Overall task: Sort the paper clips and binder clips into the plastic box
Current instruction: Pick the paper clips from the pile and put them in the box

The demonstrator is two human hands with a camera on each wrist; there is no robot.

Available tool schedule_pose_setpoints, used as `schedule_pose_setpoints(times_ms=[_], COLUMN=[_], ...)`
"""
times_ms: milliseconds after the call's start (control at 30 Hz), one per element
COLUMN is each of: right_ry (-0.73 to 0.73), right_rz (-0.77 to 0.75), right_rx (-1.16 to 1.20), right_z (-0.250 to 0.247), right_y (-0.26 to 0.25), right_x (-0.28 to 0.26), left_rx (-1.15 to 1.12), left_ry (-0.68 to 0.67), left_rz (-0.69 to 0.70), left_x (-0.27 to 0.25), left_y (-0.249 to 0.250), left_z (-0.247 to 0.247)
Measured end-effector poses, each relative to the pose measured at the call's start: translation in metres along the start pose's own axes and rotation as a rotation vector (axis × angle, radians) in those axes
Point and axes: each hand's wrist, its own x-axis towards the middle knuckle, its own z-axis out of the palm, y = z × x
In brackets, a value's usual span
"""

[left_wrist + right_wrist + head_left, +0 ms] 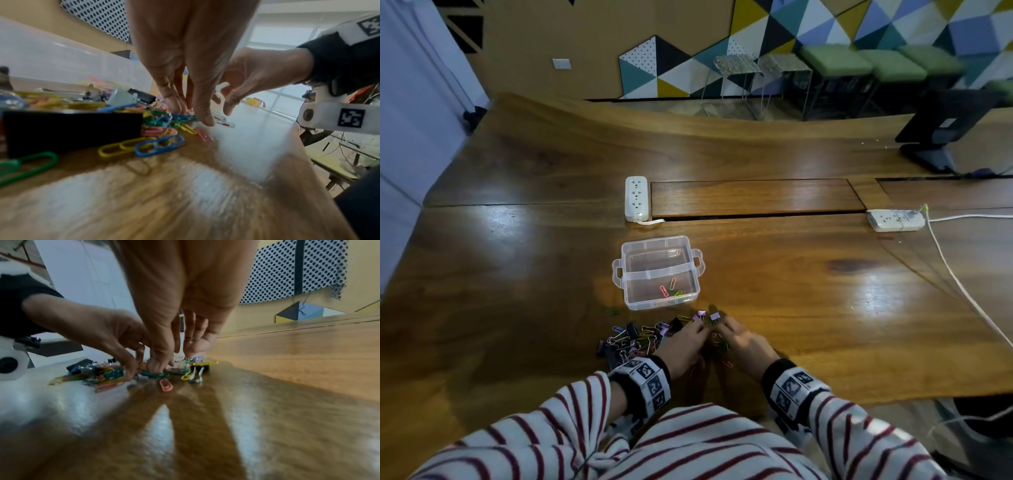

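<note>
A clear plastic box (pixel 690 255) with two compartments stands on the wooden table; a few coloured paper clips (pixel 671 290) lie in its near compartment. Just in front of it sits a mixed pile of paper clips and binder clips (pixel 635 339). Both hands reach down into the pile's right end. My left hand (pixel 191 116) touches the coloured paper clips (pixel 160 120) with straight fingers, next to a black binder clip (pixel 72 129). My right hand (pixel 176 358) rests its thumb on green clips, beside a black binder clip with yellow handles (pixel 200 368). Neither hand visibly pinches a clip.
Two white power strips (pixel 636 198) (pixel 897 220) lie beyond the box, and a white cable (pixel 962 291) runs down the right side. A black monitor stand (pixel 941 137) is at the far right. A stray green paper clip (pixel 614 312) lies left of the box.
</note>
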Motion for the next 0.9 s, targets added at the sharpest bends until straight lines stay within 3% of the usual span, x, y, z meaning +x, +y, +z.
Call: schedule_pose_setpoints(times_ms=[200, 567, 633, 767, 900], right_ry=[-0.027, -0.139, -0.117, 0.091, 0.182], right_rz=[0.035, 0.109, 0.171, 0.235, 0.283], right_rx=[-0.017, -0.058, 0.063, 0.500, 0.893], right_z=[0.002, -0.006, -0.010, -0.013, -0.019], right_y=[0.006, 0.009, 0.009, 0.020, 0.026], right_x=[0.013, 0.023, 0.022, 0.016, 0.010], left_rx=[-0.051, -0.041, -0.052, -0.049, -0.372], left_ry=[0.116, 0.056, 0.045, 0.037, 0.105], left_rz=[-0.054, -0.037, -0.026, -0.022, -0.040], left_x=[0.008, 0.012, 0.014, 0.016, 0.015], left_y=[0.001, -0.001, 0.000, -0.002, -0.008], left_z=[0.000, -0.006, -0.008, -0.010, -0.023])
